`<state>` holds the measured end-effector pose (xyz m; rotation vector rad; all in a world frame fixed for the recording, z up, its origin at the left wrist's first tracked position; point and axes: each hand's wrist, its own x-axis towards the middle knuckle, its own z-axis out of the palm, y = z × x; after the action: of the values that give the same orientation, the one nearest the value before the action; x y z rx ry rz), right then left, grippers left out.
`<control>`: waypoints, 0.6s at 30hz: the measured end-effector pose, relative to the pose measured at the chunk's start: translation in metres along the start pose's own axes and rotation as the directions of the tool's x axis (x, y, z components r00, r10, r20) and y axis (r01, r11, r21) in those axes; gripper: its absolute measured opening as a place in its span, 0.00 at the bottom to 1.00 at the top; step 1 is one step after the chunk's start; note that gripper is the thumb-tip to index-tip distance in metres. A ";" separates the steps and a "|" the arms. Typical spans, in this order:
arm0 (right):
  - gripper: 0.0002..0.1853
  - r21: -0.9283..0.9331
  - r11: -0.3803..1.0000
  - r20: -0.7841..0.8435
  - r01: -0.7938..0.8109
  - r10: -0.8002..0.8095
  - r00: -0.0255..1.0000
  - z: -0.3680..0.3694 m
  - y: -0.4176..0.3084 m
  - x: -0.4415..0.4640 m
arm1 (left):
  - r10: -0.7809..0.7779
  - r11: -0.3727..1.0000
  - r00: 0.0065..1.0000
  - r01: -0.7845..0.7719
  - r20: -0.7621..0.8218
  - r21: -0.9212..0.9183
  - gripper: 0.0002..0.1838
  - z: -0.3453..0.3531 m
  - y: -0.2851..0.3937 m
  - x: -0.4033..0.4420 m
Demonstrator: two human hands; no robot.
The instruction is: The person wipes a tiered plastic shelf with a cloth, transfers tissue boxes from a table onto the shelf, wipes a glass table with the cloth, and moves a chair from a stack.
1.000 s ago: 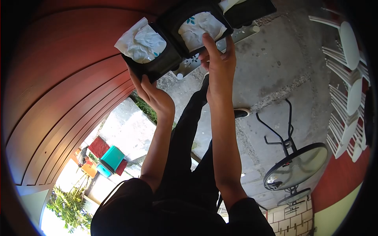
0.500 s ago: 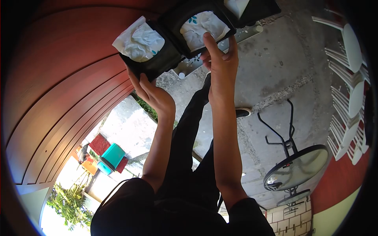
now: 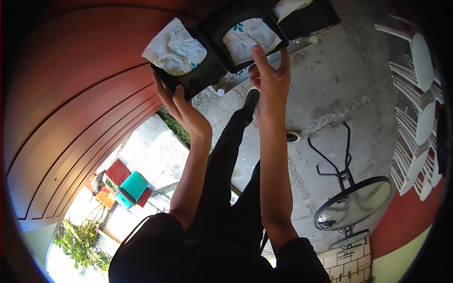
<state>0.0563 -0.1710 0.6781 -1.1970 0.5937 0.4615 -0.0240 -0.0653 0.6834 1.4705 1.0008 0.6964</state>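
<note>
At the top of the head view, several black square containers (image 3: 207,78) sit side by side in a slanting row. Crumpled white paper with teal leaf prints lines the left one (image 3: 177,49) and the middle one (image 3: 252,37). A piece of white paper (image 3: 290,7) pokes from the right one, which the frame cuts off. My left hand (image 3: 184,111) grips the near left corner of the left container. With its thumb by the near rim, my right hand (image 3: 271,80) grips the middle container; some of its fingers are hidden underneath.
Below the containers shows a grey leaf-patterned surface with a white knob (image 3: 220,92). A red slatted wall (image 3: 80,108) curves along the left. To the right are a round glass-topped table (image 3: 356,203) and stacked white chairs (image 3: 422,94). A teal bin (image 3: 133,186) stands outside.
The containers and both hands have shifted slightly right in view. The paper in the right container shows more of itself. Both hands keep their hold.
</note>
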 end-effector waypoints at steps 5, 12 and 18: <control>0.56 -0.023 1.000 0.016 0.017 -0.017 1.000 -0.004 0.003 -0.002 | 0.245 0.947 0.969 -0.246 0.027 0.208 0.35 -0.011 -0.005 0.004; 0.46 -0.015 1.000 -0.035 0.008 -0.009 0.999 -0.037 0.020 -0.037 | 0.782 0.582 0.572 -0.812 0.247 0.040 0.12 -0.028 0.001 -0.034; 0.26 0.175 0.980 0.017 -0.096 0.095 0.995 -0.127 0.066 -0.111 | 0.411 0.811 0.435 -0.575 0.801 -0.105 0.10 -0.015 0.034 -0.122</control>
<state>-0.0919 -0.2744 0.6710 -1.0014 0.6725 0.4852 -0.0860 -0.1645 0.7334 2.0036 -0.1261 0.2421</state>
